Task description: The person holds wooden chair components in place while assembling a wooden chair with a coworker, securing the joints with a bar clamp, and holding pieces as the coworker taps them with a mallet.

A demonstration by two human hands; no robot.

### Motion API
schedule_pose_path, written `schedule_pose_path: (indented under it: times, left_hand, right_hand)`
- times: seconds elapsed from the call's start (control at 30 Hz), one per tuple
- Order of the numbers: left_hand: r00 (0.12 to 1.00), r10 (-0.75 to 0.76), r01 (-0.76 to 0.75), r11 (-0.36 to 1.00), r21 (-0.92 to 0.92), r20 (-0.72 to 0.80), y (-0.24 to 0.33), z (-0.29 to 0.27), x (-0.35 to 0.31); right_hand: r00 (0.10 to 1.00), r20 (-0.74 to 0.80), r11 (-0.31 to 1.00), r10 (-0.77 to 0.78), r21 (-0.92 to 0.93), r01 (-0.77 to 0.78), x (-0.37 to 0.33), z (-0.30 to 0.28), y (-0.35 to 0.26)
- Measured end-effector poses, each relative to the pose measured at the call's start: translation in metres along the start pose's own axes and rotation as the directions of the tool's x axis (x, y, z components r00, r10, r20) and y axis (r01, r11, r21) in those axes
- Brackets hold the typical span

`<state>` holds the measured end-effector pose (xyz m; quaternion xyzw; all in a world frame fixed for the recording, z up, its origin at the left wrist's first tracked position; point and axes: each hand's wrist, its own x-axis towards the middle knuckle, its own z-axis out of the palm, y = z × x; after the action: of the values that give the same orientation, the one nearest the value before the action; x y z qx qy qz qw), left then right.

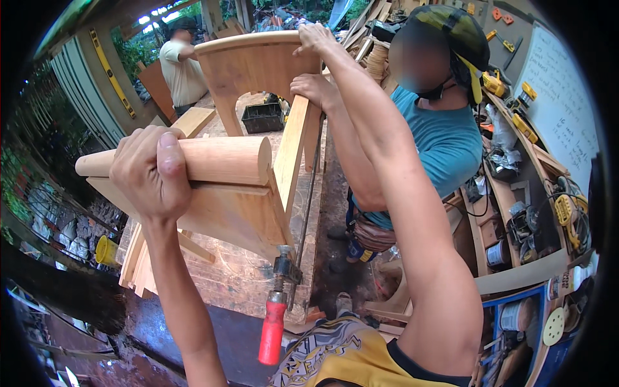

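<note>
A wooden frame with two end panels stands on the workbench [238,258]. My left hand [151,171] is closed around the rounded top rail [222,158] of the near end panel [225,213]. Stretched far forward, my right hand [314,40] grips the top corner of the curved far end panel [258,64]. A pale side rail [293,151] runs between the panels. Along it lies a bar clamp, its red handle [272,332] pointing toward me. A co-worker's hand [313,89] rests on the rail's far end, just below my right hand.
The co-worker [432,129] in a teal shirt stands close on the right. Another person [184,68] stands at the far left. A black bin [263,117] sits on the bench beyond the near panel. Shelves with yellow power tools [570,216] line the right; a yellow bucket [106,250] is at left.
</note>
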<state>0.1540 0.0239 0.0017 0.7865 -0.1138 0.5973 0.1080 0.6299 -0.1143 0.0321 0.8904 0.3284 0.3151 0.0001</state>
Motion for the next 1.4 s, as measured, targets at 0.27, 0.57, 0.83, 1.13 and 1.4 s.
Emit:
schedule_pose_path:
  times: [0.27, 0.57, 0.83, 1.13, 1.4]
  left_hand:
    - [1.000, 0.001, -0.001, 1.000, 0.009, 0.003, -0.004, -0.004, -0.002]
    - [0.999, 0.016, -0.021, 0.995, 0.097, 0.051, -0.004, -0.004, -0.003]
    - [0.999, 0.036, -0.035, 0.998, 0.056, -0.019, -0.002, 0.004, -0.004]
    - [0.996, 0.055, -0.052, 0.998, 0.033, -0.075, 0.002, 0.003, -0.002]
    - [0.997, 0.045, -0.043, 0.999, 0.026, -0.056, 0.000, 0.005, -0.002]
  right_hand:
    - [0.996, 0.038, 0.996, 0.084, -0.015, -0.084, -0.025, -0.030, -0.047]
    - [0.970, -0.113, 0.920, -0.217, 0.310, 0.242, -0.079, -0.096, -0.122]
    - [0.847, -0.369, 0.181, 0.382, 0.929, 0.323, -0.246, -0.134, -0.160]
    - [0.803, -0.441, 0.249, 0.402, 0.896, 0.367, -0.461, -0.149, -0.238]
    - [0.823, -0.556, -0.084, 0.116, 0.820, 0.566, -0.478, -0.189, -0.283]
